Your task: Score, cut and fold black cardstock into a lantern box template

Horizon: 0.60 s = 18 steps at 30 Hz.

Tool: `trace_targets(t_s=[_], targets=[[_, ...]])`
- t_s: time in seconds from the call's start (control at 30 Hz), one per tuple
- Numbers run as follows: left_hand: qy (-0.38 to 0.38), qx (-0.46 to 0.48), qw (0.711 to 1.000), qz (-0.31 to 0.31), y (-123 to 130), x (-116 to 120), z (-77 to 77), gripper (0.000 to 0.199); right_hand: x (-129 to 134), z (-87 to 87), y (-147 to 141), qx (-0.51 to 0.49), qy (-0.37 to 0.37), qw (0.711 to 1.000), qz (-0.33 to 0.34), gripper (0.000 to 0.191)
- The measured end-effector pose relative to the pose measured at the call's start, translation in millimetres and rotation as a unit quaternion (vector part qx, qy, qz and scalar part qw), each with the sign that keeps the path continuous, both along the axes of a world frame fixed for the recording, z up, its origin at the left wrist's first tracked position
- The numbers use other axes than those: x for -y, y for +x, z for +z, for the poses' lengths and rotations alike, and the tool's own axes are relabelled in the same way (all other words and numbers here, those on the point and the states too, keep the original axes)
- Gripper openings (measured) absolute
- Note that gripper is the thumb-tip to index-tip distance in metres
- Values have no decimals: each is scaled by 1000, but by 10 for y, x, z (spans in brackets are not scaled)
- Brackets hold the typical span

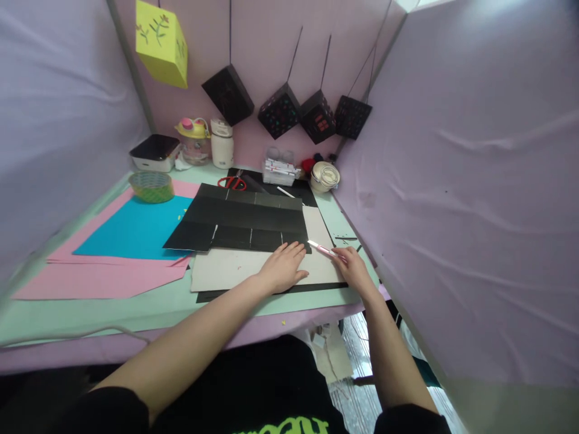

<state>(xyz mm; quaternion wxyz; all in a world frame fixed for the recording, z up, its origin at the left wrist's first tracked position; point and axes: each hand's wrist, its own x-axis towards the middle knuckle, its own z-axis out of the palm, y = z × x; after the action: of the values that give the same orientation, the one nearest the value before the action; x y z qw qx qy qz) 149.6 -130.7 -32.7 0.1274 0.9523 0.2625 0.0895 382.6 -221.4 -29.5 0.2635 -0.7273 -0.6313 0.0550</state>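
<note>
My left hand [286, 266] lies flat with its fingers stretched out. Its fingertips rest on the front edge of a creased sheet of black card [244, 212], and its palm is over a pale board [230, 268] underneath. Several short white slits or lines run along the card's front and back strips. In my right hand [350, 265] is a slim pink-and-white craft knife [322, 248], its tip pointing left at the card's right front corner. The fingers are closed round the knife's rear end.
Blue paper [131, 226] and pink paper [104, 278] lie to the left, with a roll of tape [152, 187] on them. Behind the card are red-handled scissors [232, 182], a box of markers [279, 167] and a white bottle [222, 144]. Dark paper cubes [279, 111] hang above; curtains flank the table.
</note>
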Motion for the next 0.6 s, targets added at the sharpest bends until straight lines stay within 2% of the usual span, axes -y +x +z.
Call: trace_targets(t_s=[0.33, 0.6], targets=[[-1, -5, 1000, 4, 16, 3, -16, 64, 145, 55, 62, -4, -47, 998, 42, 30], [-15, -25, 1000, 0, 36, 9, 20, 70, 157, 70, 7, 22, -44, 998, 43, 30]])
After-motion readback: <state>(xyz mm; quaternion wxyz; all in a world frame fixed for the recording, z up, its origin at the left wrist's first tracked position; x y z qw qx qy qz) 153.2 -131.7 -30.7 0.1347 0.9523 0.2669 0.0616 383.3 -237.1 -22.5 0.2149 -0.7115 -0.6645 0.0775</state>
